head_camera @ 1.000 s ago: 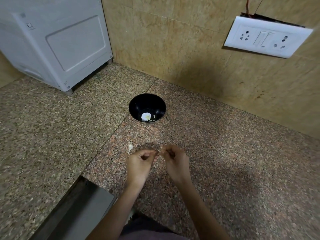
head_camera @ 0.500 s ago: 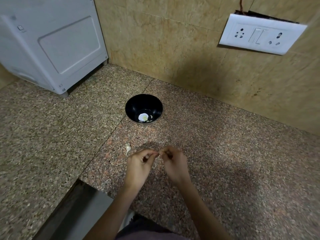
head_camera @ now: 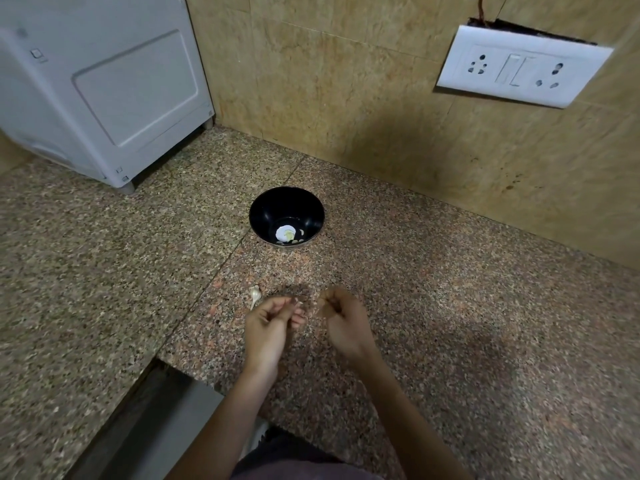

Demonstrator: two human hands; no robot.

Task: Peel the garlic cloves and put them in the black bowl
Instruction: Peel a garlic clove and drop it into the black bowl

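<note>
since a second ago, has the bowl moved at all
No. The bowl sits just right of the counter seam, as before; only the camera shifted.

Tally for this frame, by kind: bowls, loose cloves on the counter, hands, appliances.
black bowl: 1
loose garlic clove: 1
left hand and right hand: 2
white appliance: 1
Total: 5
Pieces inside the bowl are too small to count.

Left hand and right hand, both curled, are apart above the worktop — too blurred to tell what they hold. A garlic clove lies beside the left hand; the black bowl holds peeled cloves.
</note>
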